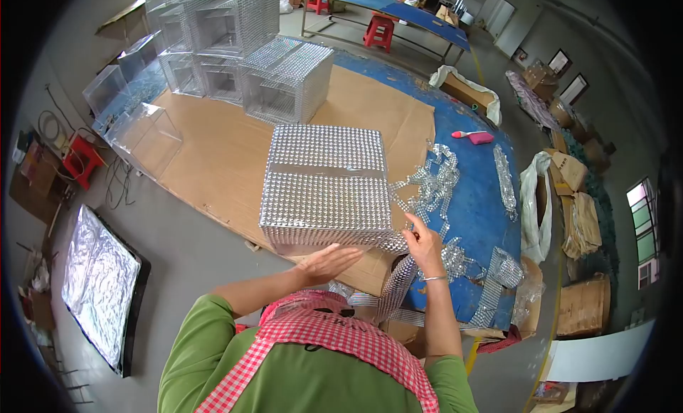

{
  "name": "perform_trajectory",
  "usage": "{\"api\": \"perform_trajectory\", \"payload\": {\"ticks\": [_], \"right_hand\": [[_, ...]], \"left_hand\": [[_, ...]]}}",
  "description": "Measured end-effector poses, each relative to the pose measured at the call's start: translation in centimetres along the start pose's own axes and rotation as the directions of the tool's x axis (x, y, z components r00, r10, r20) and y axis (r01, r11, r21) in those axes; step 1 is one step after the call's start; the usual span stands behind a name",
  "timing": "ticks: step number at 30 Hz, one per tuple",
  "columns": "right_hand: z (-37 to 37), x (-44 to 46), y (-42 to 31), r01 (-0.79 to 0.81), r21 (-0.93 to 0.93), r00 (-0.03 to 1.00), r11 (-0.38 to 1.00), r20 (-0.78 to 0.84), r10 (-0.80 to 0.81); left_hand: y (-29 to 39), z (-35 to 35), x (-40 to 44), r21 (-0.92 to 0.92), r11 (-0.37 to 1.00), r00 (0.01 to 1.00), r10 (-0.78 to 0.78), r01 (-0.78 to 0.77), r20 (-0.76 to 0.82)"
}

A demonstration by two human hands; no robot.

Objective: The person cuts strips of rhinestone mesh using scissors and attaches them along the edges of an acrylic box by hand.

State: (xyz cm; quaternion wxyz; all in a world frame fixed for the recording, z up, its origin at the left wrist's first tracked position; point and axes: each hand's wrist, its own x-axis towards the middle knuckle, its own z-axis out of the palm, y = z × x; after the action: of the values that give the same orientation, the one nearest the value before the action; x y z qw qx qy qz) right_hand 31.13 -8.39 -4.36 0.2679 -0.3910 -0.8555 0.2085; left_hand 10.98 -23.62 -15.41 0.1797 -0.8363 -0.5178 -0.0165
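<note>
A box covered in rows of silver rhinestone mesh [326, 199] stands on the cardboard, with a bare seam across its top. My left hand [331, 263] lies flat against its near side, fingers stretched out together. Beside the near right corner is my right hand [425, 246], thumb and forefinger curved and apart. A rhinestone strip [398, 288] runs from that corner down past the table's near edge, close under my right hand. Loose rhinestone trimmings [435, 178] lie right of the box.
Stacked clear boxes with rhinestone sides [284, 78] stand at the back left. A plain clear box [146, 139] sits at the left edge of the cardboard [206, 171]. On the blue tabletop [473, 199] lie a pink brush [474, 137] and a rhinestone roll [504, 271].
</note>
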Motion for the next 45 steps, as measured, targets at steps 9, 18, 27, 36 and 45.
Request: {"api": "perform_trajectory", "payload": {"ticks": [9,18,27,36,45], "right_hand": [[-0.9,-0.9,0.3,-0.003,0.039,0.999,0.999,0.048,0.001],[-1.5,-0.8,-0.1,0.008,-0.191,0.923,0.982,0.379,0.066],[0.5,0.1,0.5,-0.062,-0.370,0.970,0.927,0.198,0.144],[1.2,0.7,1.1,-0.137,-0.282,0.969,0.950,0.161,0.187],[0.9,1.1,0.8,-0.167,-0.303,0.952,0.938,0.200,0.233]], "left_hand": [[0.9,-1.0,3.8,0.218,0.972,0.995,-0.077,0.090,-0.067],[0.3,-0.9,3.6,0.142,0.988,0.995,-0.071,0.060,0.073],[0.3,-1.4,3.8,0.110,0.992,0.991,-0.071,0.058,0.113],[1.2,-2.0,2.5,0.007,1.000,0.990,0.001,-0.002,0.140],[-0.3,-0.7,-1.3,-0.008,1.000,0.989,-0.015,0.016,0.150]]}}
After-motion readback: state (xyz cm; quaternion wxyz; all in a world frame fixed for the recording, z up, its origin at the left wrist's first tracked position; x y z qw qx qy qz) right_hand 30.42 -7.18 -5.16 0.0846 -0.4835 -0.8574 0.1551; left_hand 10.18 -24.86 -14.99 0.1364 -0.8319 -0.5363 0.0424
